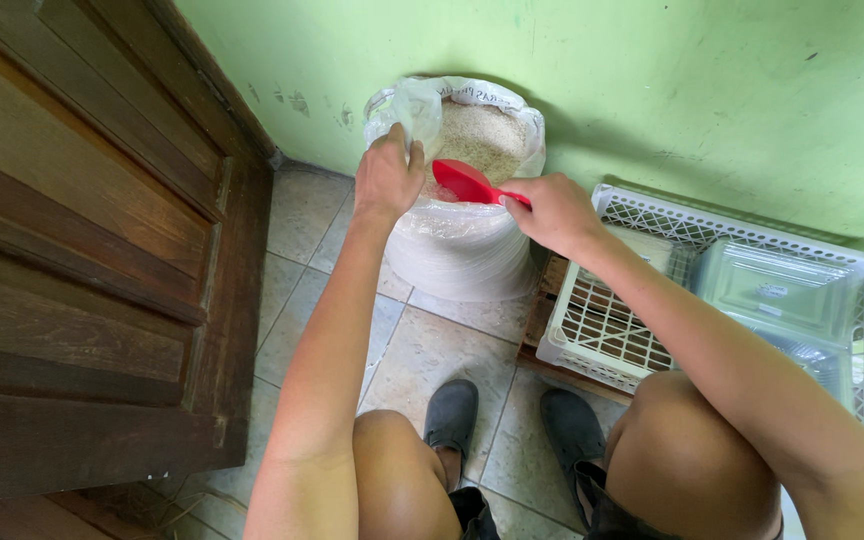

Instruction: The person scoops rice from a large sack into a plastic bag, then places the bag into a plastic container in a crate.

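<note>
You are crouched over a white sack of pale grain that stands on the tiled floor against the green wall, just above the middle of the frame. Your left hand is clenched on the sack's rolled plastic rim at its left edge, pinching the loose film between thumb and fingers. Your right hand sits just right of the sack, closed around the handle of a red scoop. The scoop's bowl points left and lies over the near part of the sack's mouth, between your two hands (whether it touches the grain cannot be made out). To the right of centre a white lattice crate rests on the floor, with clear plastic containers inside it, and your right forearm crosses over its near corner. A dark wooden door fills the left side. Your knees and dark shoes show at the bottom
</note>
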